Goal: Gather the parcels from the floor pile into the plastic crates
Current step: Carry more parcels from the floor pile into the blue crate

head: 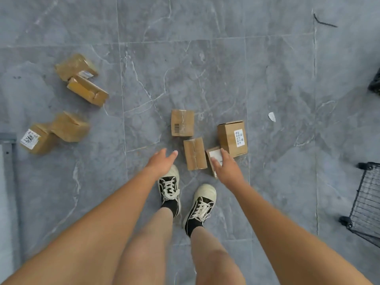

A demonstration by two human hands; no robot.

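Observation:
Small brown cardboard parcels lie scattered on the grey tiled floor. Near my feet are a taped parcel, a second taped parcel, a larger box with a white label and a small white-topped parcel. My right hand is over the white-topped parcel, fingers straight, holding nothing. My left hand hovers open just left of the second taped parcel, above my left shoe. More parcels lie far left: one pair and another pair.
A black wire-mesh basket on castors stands at the right edge. Another dark object is at the upper right edge. A grey metal frame shows at the left edge. A scrap of white paper lies on the floor.

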